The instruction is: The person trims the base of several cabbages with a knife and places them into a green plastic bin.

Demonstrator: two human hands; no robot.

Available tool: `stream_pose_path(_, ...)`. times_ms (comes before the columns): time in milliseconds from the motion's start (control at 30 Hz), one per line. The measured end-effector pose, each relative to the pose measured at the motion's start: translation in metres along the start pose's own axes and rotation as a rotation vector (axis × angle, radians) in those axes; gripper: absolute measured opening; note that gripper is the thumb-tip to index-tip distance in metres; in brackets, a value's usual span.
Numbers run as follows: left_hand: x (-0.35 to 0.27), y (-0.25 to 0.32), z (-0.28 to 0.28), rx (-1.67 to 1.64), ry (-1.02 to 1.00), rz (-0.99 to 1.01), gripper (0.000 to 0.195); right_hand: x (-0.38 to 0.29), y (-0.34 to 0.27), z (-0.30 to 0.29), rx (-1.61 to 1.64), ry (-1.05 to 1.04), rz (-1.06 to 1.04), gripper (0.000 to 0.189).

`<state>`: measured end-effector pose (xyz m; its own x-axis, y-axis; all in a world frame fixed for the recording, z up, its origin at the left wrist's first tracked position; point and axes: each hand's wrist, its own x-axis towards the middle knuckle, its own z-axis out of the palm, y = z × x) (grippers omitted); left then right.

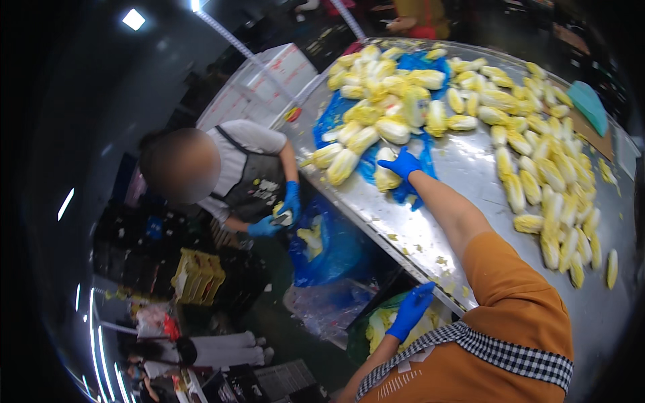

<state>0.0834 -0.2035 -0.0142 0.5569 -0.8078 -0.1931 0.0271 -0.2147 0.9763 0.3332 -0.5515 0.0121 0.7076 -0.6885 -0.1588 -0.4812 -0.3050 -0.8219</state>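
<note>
My right hand [402, 165], in a blue glove, reaches over the metal table and grips a trimmed napa cabbage [387, 177] from its side. Under and around this head lies blue plastic film [426, 151]. More pale yellow napa cabbages [370, 113] are heaped just beyond it. My left hand [413, 308], also blue-gloved, is low by the table's near edge with its fingers extended; I see nothing in it. Below that hand, a green-lined bin [359, 335] holds loose cabbage leaves [377, 326].
Many small cabbage heads [552, 171] cover the right side of the steel table [463, 176]. A co-worker [252, 171] at the left holds a piece of cabbage [283, 215] over a blue bag [307, 269]. White foam boxes [267, 75] and a yellow crate [198, 277] stand farther off.
</note>
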Motion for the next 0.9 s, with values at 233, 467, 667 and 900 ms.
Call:
stream_pose_path(233, -0.067, 0.012, -0.044, -0.341, 0.374, -0.349, 0.033, 0.007, 0.003, 0.031, 0.547, -0.251, 0.152, 0.073)
stream_pose_path(467, -0.044, 0.039, -0.089, -0.811, 0.381, -0.174, 0.058, -0.149, 0.026, -0.006, 0.955, -0.821, 0.036, 0.048)
stream_pose_path(667, -0.047, 0.053, -0.065, -0.979, 0.398, -0.171, 0.057, -0.341, 0.017, -0.023, 0.464, -1.096, -0.266, 0.088)
stream_pose_path(900, -0.141, 0.027, -0.057, -0.799, 0.299, -0.187, 0.063, -0.414, 0.03, -0.015, 0.259, -0.937, -0.487, 0.086)
